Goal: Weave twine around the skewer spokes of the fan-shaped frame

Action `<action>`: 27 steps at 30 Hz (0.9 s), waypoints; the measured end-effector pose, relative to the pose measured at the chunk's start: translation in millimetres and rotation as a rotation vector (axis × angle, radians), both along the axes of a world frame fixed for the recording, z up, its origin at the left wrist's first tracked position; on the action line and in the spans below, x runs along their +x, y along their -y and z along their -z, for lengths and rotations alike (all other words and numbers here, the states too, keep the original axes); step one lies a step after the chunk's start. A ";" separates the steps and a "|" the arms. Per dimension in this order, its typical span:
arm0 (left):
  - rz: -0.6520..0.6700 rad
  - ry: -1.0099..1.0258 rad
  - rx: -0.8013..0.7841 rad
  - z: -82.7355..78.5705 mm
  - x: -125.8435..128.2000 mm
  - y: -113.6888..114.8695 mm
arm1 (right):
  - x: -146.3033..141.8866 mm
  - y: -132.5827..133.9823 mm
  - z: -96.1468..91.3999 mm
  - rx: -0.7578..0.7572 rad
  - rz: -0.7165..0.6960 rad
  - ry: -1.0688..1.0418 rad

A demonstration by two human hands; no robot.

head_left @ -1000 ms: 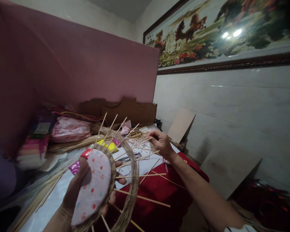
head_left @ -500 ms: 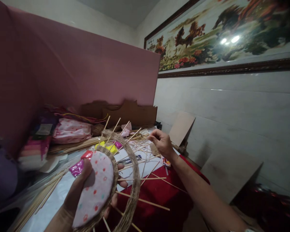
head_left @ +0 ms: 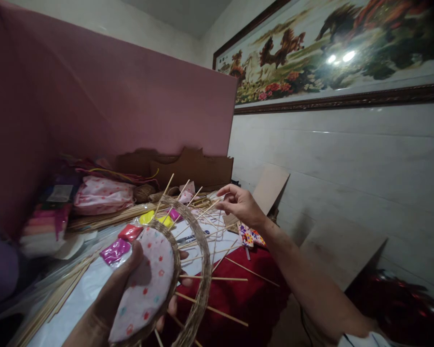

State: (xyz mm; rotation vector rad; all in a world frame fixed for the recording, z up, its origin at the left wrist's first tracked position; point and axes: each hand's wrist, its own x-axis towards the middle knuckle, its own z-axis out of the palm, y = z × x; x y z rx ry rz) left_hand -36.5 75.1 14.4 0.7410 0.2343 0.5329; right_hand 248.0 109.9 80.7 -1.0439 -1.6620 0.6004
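My left hand grips a half-round woven piece, thumb on top and fingertips showing behind it. White cloth with red and teal prints covers its flat panel, edged with brown twine. Thin wooden sticks fan out from that edge, and a band of woven twine crosses them farther out. Beyond the band, my right hand is raised near the stick tips, thumb and fingers pinched together. A thin strand of twine runs from those fingers down toward the band.
Yellow packets, a red packet and a purple packet lie on the table. A utility knife rests behind the sticks. Printed cloth and cardboard stand at the back. Loose sticks lie at left.
My right hand has risen slightly and moved a little left, its fingers turned more toward the stick tips. The woven piece has tilted slightly in my left hand. The view has shifted a bit.
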 end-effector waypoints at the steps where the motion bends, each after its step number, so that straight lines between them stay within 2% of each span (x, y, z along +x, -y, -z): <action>1: 0.005 0.000 -0.006 -0.7 0.7 0.5 | -0.1 1.7 0.1 -0.016 -0.002 -0.062; 5: 0.021 -0.001 -0.051 -0.1 4.9 0.7 | -7.6 14.9 -5.5 -0.045 -0.081 -0.159; 11: 0.066 -0.033 -0.086 6.9 6.3 -0.1 | -30.2 34.8 -13.3 -0.059 -0.182 -0.059; 14: 0.055 -0.052 -0.105 6.3 6.4 2.8 | -37.4 32.9 -11.3 -0.054 -0.175 -0.010; 18: 0.044 -0.063 -0.054 4.4 7.9 6.2 | -40.2 26.8 -6.5 -0.066 -0.188 -0.010; 23: 0.083 -0.051 -0.029 4.8 8.0 4.2 | -40.7 26.8 -2.7 -0.003 -0.118 0.103; 27: 0.136 -0.037 -0.031 2.6 6.5 0.4 | -42.6 29.8 -3.2 0.010 -0.213 0.036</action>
